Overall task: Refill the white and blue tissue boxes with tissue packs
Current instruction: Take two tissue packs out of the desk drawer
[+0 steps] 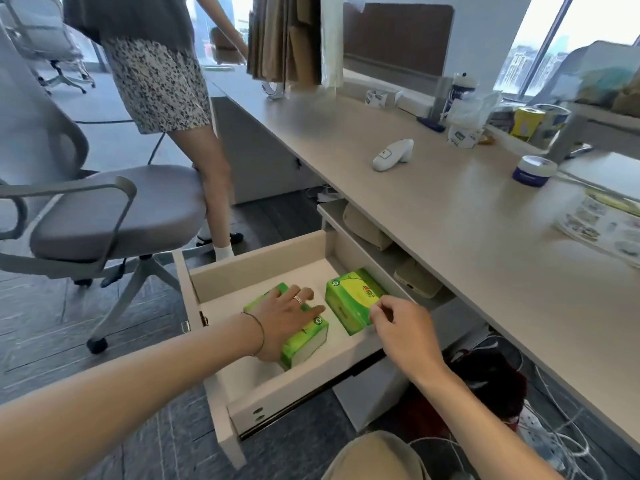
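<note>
Two green tissue packs lie in an open pulled-out drawer (263, 268) under the desk. My left hand (287, 313) rests flat on top of the left tissue pack (308, 341), fingers spread over it. My right hand (398, 327) pinches the near right edge of the right tissue pack (353, 299) with thumb and fingers. A white and blue tissue box (377, 97) sits far back on the desk.
A person in a patterned skirt (162, 84) stands to the left beside a grey office chair (114, 216). On the desk (450, 209) lie a white thermometer (393, 154), a blue jar (535, 170), bottles and leaflets. Cables and a power strip (540, 431) cover the floor under the desk.
</note>
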The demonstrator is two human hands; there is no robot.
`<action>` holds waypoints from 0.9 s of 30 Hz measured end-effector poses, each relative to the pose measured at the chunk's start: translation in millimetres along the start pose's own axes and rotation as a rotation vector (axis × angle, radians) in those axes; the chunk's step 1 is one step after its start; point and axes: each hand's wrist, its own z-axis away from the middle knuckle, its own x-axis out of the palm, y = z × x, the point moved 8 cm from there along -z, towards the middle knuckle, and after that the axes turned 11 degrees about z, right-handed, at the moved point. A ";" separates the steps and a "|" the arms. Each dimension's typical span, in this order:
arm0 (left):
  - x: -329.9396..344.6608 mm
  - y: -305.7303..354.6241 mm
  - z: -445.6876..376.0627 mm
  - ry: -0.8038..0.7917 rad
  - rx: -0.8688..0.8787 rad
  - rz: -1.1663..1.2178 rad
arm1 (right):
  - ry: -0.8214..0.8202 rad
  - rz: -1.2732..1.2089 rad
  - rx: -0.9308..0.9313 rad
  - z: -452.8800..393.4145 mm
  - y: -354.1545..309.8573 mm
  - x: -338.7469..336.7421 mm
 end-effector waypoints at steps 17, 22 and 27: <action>-34.6 -29.3 63.1 0.433 0.029 0.385 | -0.410 0.442 0.147 -47.2 -9.3 65.2; -28.3 -36.2 69.6 0.462 -0.021 0.479 | -0.388 0.503 0.085 -53.2 -23.3 83.4; -26.1 -36.2 70.6 0.453 -0.017 0.519 | -0.383 0.461 0.072 -61.4 -29.1 95.0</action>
